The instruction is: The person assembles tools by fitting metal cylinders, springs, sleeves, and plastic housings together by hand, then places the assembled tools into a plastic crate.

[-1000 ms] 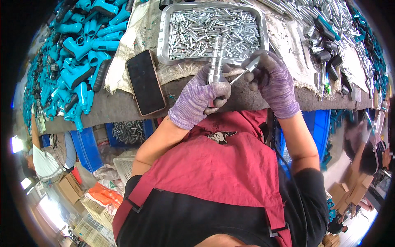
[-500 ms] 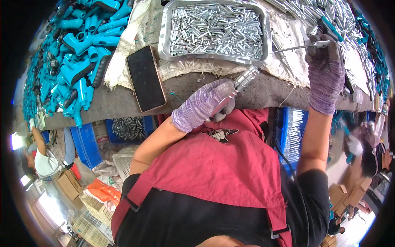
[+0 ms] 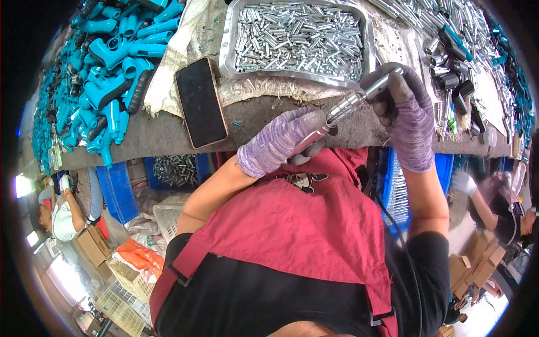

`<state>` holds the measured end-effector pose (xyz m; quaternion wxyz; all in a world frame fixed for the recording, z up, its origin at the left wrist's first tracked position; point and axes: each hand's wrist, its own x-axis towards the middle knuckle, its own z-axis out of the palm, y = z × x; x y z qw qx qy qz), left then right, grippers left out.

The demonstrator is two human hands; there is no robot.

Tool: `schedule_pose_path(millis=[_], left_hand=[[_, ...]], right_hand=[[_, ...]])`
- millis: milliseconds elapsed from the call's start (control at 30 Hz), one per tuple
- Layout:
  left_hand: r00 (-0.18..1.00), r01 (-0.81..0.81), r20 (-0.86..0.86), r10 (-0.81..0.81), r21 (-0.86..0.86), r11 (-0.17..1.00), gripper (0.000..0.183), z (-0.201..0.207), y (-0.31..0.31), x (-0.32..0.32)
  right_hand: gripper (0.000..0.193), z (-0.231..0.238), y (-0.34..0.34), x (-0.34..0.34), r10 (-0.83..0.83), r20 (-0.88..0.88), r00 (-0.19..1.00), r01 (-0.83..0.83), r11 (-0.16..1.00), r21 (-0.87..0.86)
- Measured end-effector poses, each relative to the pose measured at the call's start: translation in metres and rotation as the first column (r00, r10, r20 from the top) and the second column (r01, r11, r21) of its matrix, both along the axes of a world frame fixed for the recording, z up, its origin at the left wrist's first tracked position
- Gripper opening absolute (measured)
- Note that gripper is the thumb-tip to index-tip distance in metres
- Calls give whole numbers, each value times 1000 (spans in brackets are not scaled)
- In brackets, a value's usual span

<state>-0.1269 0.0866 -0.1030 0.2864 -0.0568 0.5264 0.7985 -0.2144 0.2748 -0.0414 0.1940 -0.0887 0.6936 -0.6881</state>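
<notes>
Fingers of our left hand (image 3: pixel 281 140) clench the lower end of a metal shaft (image 3: pixel 337 115); our right hand (image 3: pixel 404 112) grips its upper end at the bench (image 3: pixel 140 140) edge. Fitting looks underway (tray (image 3: pixel 227 53) remains full of pins (image 3: pixel 297 36)).

metal tool (image 3: pixel 351 104) | silver, cylindrical | tilted | at bench edge

left hand (image 3: pixel 283 140) + right hand (image 3: pixel 405 115) grip metal tool (image 3: pixel 342 109); tray (image 3: pixel 227 53) beyond
</notes>
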Motion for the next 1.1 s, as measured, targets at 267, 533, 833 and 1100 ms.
schedule_pose_path(millis=[267,533,833,1100], left_hand=[[997,-5,-71,-1,-91,996,38,-1,1,4],[982,-187,26,187,11,982,47,21,-2,2],[941,-337,-2,338,74,939,32,7,-21,18],[802,-596,98,589,193,779,38,17,-61,40]], right_hand=[[23,-26,0,-1,-11,-27,1000,7,992,-123],[21,-32,-11,-1,-22,-244,970,42,996,80],[26,-34,-40,-21,202,-469,860,-71,957,282],[29,-2,-124,-37,493,-323,808,-393,859,328]])
